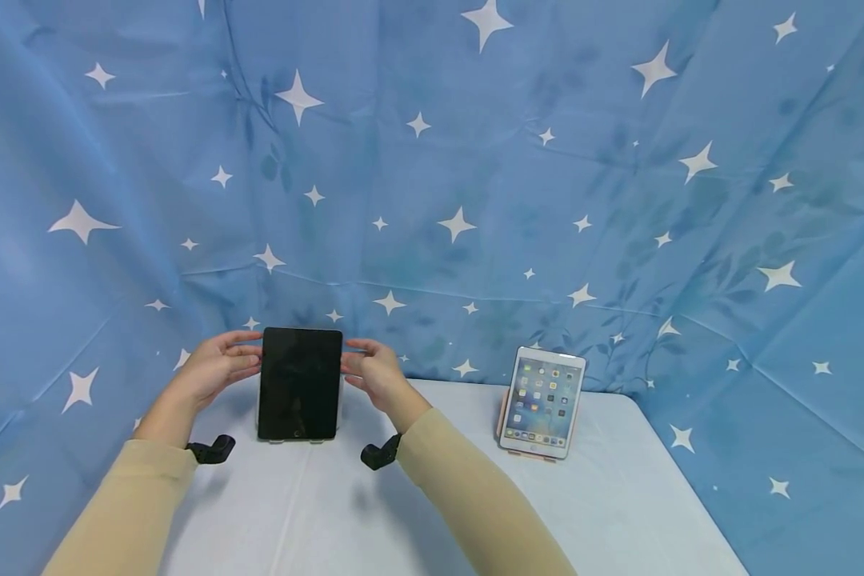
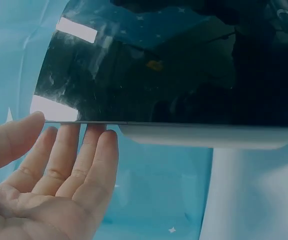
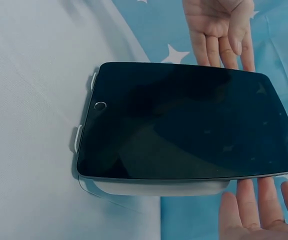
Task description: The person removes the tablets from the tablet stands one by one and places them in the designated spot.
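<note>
A black-screened tablet (image 1: 300, 384) leans upright on a white stand (image 2: 209, 137), its home button at the bottom. My left hand (image 1: 212, 370) is at the tablet's left edge, fingers nearly straight with their tips tucked behind it. In the left wrist view the thumb (image 2: 19, 137) lies close to the tablet's edge. On the opposite side my right hand (image 1: 379, 376) reaches the right edge in the same way, its fingertips (image 3: 266, 192) partly hidden behind the tablet. Two small lips of the stand (image 3: 78, 139) hold the tablet's bottom edge.
A smaller white tablet (image 1: 543, 400) with a lit screen of app icons leans on a pink stand (image 1: 533, 456) to the right. Both stand on a white-covered table (image 1: 634, 496). Behind and beside it hangs a blue curtain (image 1: 432, 184) with white stars.
</note>
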A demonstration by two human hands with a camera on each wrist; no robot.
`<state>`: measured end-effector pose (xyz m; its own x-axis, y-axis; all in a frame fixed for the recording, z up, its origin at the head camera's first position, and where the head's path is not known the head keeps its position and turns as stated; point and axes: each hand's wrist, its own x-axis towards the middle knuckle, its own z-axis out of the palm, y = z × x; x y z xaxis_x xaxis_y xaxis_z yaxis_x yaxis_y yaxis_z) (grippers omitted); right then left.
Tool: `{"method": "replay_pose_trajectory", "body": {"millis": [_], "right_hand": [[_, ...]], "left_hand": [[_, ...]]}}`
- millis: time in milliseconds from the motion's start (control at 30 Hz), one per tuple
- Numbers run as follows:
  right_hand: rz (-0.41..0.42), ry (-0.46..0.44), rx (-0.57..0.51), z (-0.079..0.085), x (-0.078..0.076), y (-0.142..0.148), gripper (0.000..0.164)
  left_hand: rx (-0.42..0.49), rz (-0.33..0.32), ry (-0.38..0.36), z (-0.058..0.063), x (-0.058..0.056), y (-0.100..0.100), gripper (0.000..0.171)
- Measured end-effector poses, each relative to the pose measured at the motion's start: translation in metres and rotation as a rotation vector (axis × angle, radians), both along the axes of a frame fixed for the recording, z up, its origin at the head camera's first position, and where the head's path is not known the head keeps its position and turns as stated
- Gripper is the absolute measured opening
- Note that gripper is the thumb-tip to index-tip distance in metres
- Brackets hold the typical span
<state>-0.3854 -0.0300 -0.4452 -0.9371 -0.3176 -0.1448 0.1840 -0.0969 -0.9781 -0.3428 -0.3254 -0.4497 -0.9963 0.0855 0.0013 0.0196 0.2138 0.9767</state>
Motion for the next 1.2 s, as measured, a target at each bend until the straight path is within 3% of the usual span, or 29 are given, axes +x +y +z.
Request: {"method": "replay_pose_trajectory", "body": {"millis": [400,767,1200], "right_hand": [[-0.108,0.022,0.016,-0.006,0.001,-0.011,0.031],[-0.223,0.042,0.027,-0.009,0.004,-0.018,0.017],[-0.266,0.067,0.005,-0.011,0.008,-0.023,0.015]], "left_hand": [[0.048,0.049,-0.016,-0.001,-0.002,0.003,0.059],[0.05,0.152,-0.026,-0.001,-0.003,0.011,0.059],[0.062,0.175,-0.007,0.001,0.002,0.011,0.05]]}}
